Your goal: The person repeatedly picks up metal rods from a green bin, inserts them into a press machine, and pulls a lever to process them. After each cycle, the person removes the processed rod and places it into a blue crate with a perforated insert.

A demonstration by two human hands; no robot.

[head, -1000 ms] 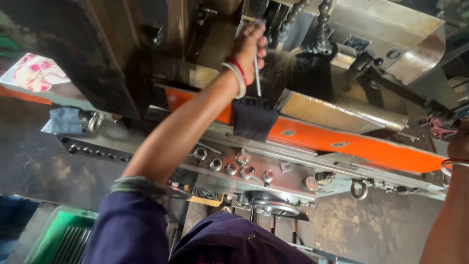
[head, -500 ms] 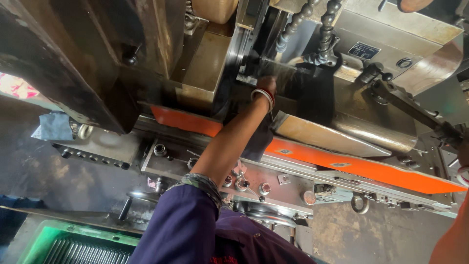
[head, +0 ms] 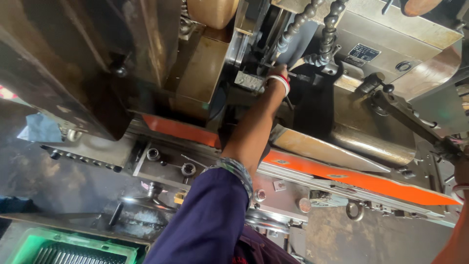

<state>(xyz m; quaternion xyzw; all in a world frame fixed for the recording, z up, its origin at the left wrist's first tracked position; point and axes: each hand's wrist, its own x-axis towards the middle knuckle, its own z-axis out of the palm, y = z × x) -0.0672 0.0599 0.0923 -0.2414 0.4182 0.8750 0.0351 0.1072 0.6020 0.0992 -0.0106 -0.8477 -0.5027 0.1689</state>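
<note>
**One arm reaching deep into a metal machine**

One hand, our left hand [head: 279, 73], stretches far forward into a dark gap at the heart of a large grey machine [head: 391, 44]. We see only its wrist, ringed by red and white bangles [head: 280, 82]; the fingers are hidden inside the gap, so we cannot tell whether they are spread, closed or pinching anything. A thin dark rod [head: 289, 101] shows just beside the wrist, and we cannot tell if the hand holds it.

Our arm runs straight and fully extended from a dark blue sleeve [head: 210, 220] at the bottom of the view, crossing an orange strip [head: 342, 173] along the machine's front. We judge the long reach is needed because the working parts sit well behind that strip. Two segmented coolant hoses [head: 317, 24] hang just above the hand, aimed at the same spot.

Our right hand [head: 461, 178] appears only as a sliver at the right edge, near a long lever [head: 405, 117]; its grip is out of sight. A green crate [head: 73, 249] sits at lower left.
</note>
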